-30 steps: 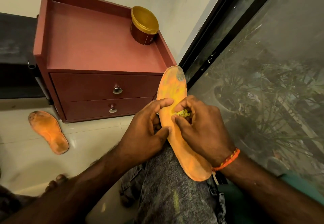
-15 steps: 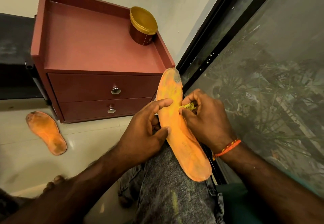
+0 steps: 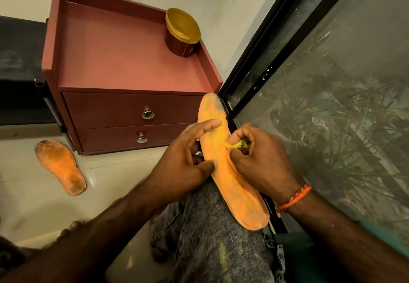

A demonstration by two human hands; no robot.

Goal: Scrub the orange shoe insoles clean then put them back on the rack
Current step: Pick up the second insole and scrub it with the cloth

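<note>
insole (image 3: 230, 172) on knee, light, thin, bendy | left hand (image 3: 183, 165) pinches its near edge, forefinger laid on top | right hand (image 3: 263, 161) curled round yellow scrubber (image 3: 236, 145), probably a sponge scrap | best held mid-length by both edges | second insole (image 3: 60, 167) on floor

Orange insole (image 3: 234, 185) lies along the grey-jeaned knee (image 3: 212, 234), toe end toward the red cabinet (image 3: 124, 66). Left hand (image 3: 183, 163) grips its left edge, thumb and forefinger curled on it. Right hand (image 3: 263, 161) pinches a small yellow scrubber (image 3: 238, 145) against its right edge. Second insole (image 3: 60, 167) on the floor left of the cabinet. Gold-lidded jar (image 3: 182, 32) on the cabinet top, back right corner.
</note>
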